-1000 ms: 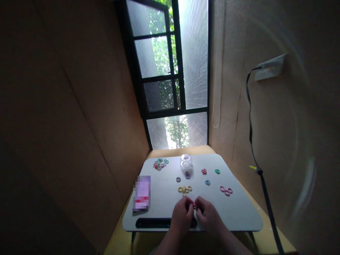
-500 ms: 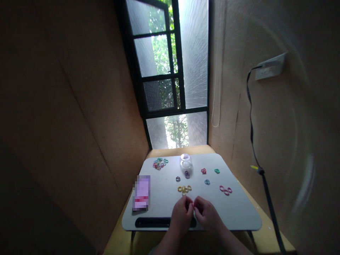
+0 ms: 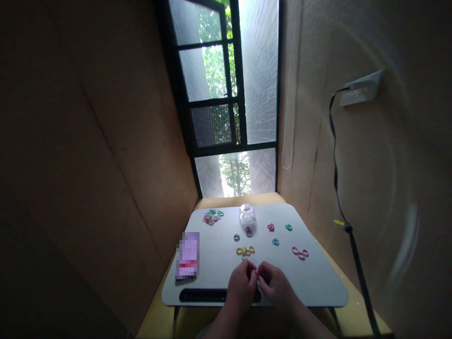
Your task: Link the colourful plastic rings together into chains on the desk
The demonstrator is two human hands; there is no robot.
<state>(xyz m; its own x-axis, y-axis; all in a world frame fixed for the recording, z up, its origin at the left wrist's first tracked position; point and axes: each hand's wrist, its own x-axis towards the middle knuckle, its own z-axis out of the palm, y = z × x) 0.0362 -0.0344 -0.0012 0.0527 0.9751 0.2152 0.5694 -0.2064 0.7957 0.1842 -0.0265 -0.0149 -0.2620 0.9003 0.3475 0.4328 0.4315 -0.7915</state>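
My left hand (image 3: 243, 281) and my right hand (image 3: 274, 281) meet fingertip to fingertip above the front of the white table (image 3: 212, 268). The fingers of both are curled into a pinch, and whatever is between them is hidden or too small to make out. Just beyond the fingertips lies a group of yellow rings (image 3: 245, 251), which look like small elastic bands. Pink rings (image 3: 300, 253) lie to the right. Farther back are a dark ring bunch (image 3: 237, 238), a purple one (image 3: 249, 231), a blue one (image 3: 275, 242), a red one (image 3: 270, 227) and a green one (image 3: 288, 227).
A clear round jar (image 3: 247, 216) stands at the back of the table. A mixed-colour ring pile (image 3: 212, 217) is back left. A blurred purple packet or phone (image 3: 188, 256) lies at the left edge, near a black slot (image 3: 201, 295). A black cable (image 3: 356, 263) hangs on the right.
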